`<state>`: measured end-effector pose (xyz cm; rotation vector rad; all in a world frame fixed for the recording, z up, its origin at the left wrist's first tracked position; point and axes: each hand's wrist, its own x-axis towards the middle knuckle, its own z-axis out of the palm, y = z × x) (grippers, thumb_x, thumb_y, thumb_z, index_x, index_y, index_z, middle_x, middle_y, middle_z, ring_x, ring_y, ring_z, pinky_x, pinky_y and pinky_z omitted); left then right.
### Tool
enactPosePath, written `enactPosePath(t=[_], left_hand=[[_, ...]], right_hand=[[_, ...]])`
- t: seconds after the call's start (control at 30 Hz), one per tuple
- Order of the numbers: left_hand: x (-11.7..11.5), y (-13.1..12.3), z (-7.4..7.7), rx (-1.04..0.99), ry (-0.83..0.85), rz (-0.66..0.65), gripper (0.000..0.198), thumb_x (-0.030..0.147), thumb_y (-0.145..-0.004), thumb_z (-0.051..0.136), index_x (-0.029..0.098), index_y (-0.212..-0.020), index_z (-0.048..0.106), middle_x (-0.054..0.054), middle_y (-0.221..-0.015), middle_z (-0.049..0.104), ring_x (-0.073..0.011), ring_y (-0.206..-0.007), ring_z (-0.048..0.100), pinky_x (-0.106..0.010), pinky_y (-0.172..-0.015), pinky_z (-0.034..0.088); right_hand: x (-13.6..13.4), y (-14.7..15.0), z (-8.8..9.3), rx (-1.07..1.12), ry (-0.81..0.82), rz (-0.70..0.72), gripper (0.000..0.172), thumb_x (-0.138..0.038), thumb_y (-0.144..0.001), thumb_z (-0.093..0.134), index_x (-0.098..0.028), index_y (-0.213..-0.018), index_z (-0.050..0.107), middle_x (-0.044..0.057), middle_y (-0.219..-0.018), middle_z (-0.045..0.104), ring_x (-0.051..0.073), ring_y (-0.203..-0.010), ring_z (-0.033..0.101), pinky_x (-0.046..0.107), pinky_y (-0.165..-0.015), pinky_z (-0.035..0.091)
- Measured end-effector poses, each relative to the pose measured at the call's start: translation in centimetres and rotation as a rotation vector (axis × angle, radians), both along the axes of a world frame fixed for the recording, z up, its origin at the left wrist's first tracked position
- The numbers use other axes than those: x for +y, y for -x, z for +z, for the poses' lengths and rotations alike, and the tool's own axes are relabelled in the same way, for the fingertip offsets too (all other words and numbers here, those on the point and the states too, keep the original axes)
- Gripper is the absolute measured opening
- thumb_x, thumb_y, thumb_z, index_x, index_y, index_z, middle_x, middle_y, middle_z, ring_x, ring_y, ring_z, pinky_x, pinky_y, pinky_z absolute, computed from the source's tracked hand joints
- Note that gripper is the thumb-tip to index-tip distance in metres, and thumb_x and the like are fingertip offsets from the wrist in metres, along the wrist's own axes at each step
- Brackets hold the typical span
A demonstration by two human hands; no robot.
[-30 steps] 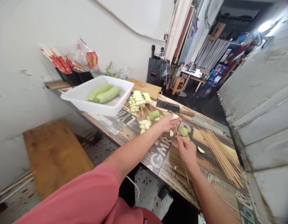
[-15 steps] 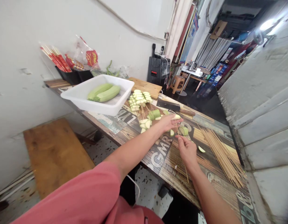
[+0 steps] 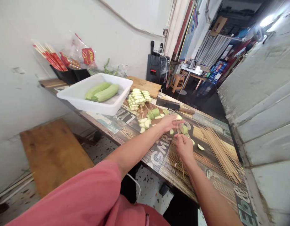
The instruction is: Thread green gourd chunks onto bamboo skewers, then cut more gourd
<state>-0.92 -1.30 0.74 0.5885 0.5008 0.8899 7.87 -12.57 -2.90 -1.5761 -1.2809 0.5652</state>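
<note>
My left hand is closed on a pale zucchini slice at its fingertips, over the cut pieces. My right hand pinches a thin wooden skewer, whose upper end reaches the left fingers; whether its tip is inside the slice I cannot tell. Beside the left wrist are green zucchini chunks and loose cut slices. Farther back lie threaded zucchini skewers in a pile. One stray slice rests right of my right hand.
A loose bundle of bare skewers covers the table's right side. A cleaver with a wooden handle lies at the far edge. Two whole zucchinis sit in a white tub at left. Behind is a wooden board.
My right hand has shifted slightly up and left with the skewer, closer to my left hand. The left hand stays nearly in place, and the view has turned a little.
</note>
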Motion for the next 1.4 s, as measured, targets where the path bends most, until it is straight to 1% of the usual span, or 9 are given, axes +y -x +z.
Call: enactPosePath(t=[0.17,0.27,0.6,0.9,1.03,1.17,1.23,1.3,1.4], left_hand=[[0.2,0.0,0.0,-0.032,0.049,0.008,0.004,0.018,-0.089,0.048,0.014,-0.087,0.048,-0.012,-0.079,0.068,-0.0229,-0.077,0.069,-0.05,-0.083,0.05],[0.3,0.1,0.1,-0.037,0.075,0.05,0.017,0.027,-0.087,0.054,0.014,-0.095,0.047,-0.013,-0.081,0.068,-0.0233,-0.074,0.069,-0.049,-0.081,0.051],[-0.9,-0.4,0.5,0.055,0.086,0.11,0.006,0.017,-0.088,0.051,0.012,-0.088,0.048,-0.008,-0.07,0.065,-0.0206,-0.069,0.069,-0.044,-0.081,0.052],[-1.2,-1.0,0.0,0.049,0.058,0.095,0.007,0.017,-0.086,0.054,0.013,-0.086,0.048,-0.006,-0.071,0.063,-0.0201,-0.068,0.069,-0.043,-0.079,0.052],[-2.2,-1.9,-0.1,0.07,-0.004,0.04,0.008,0.016,-0.087,0.053,0.013,-0.081,0.048,-0.006,-0.069,0.063,-0.0177,-0.062,0.067,-0.034,-0.068,0.053],[-3.2,-2.8,-0.4,0.153,-0.086,-0.008,0.015,0.017,-0.084,0.058,0.01,-0.071,0.053,-0.003,-0.059,0.059,-0.0114,-0.049,0.059,-0.022,-0.053,0.047],[-3.4,-3.1,-0.6,0.175,-0.097,-0.037,0.019,0.021,-0.082,0.062,0.009,-0.068,0.057,-0.001,-0.054,0.056,-0.0087,-0.045,0.054,-0.019,-0.049,0.043],[-3.4,-3.1,-0.5,0.12,-0.097,-0.06,0.023,0.029,-0.083,0.062,0.008,-0.075,0.061,-0.003,-0.058,0.06,-0.0092,-0.049,0.055,-0.02,-0.051,0.045],[-3.0,-2.4,0.3,0.018,-0.097,-0.138,0.038,0.044,-0.087,0.052,0.009,-0.091,0.065,-0.009,-0.073,0.066,-0.0126,-0.057,0.06,-0.025,-0.058,0.05]], right_hand=[[0.2,0.2,0.0,0.083,0.008,0.038,0.03,-0.04,-0.083,0.041,-0.017,-0.08,0.061,-0.006,-0.045,0.039,0.011,-0.041,0.033,0.024,-0.044,0.027],[0.1,0.5,0.0,0.12,0.001,0.074,0.028,-0.041,-0.083,0.042,-0.018,-0.08,0.059,-0.007,-0.046,0.036,0.01,-0.04,0.03,0.024,-0.043,0.026],[-0.4,0.4,0.1,-0.028,-0.02,0.025,0.034,-0.044,-0.084,0.041,-0.018,-0.078,0.062,-0.004,-0.047,0.042,0.013,-0.045,0.037,0.025,-0.046,0.029],[0.1,0.0,-0.1,-0.02,-0.028,0.008,0.036,-0.045,-0.084,0.039,-0.018,-0.079,0.061,-0.005,-0.046,0.042,0.012,-0.043,0.037,0.024,-0.045,0.029],[0.6,-0.6,0.0,-0.028,-0.06,-0.039,0.035,-0.043,-0.083,0.041,-0.016,-0.078,0.062,-0.004,-0.047,0.046,0.012,-0.045,0.04,0.024,-0.047,0.031],[0.9,-1.3,0.5,-0.029,-0.081,-0.084,0.036,-0.043,-0.082,0.042,-0.015,-0.075,0.063,-0.003,-0.048,0.048,0.011,-0.045,0.041,0.023,-0.046,0.032],[0.8,-1.5,1.1,0.01,-0.088,-0.096,0.035,-0.043,-0.082,0.045,-0.015,-0.074,0.063,-0.004,-0.046,0.046,0.01,-0.043,0.039,0.022,-0.043,0.031],[0.7,-1.6,1.7,0.141,-0.09,-0.075,0.032,-0.044,-0.081,0.048,-0.015,-0.076,0.062,-0.007,-0.043,0.04,0.008,-0.037,0.033,0.021,-0.038,0.027],[0.4,-1.8,2.9,0.456,-0.045,0.069,0.03,-0.047,-0.08,0.054,-0.018,-0.082,0.058,-0.012,-0.041,0.034,0.005,-0.03,0.025,0.018,-0.032,0.022]])
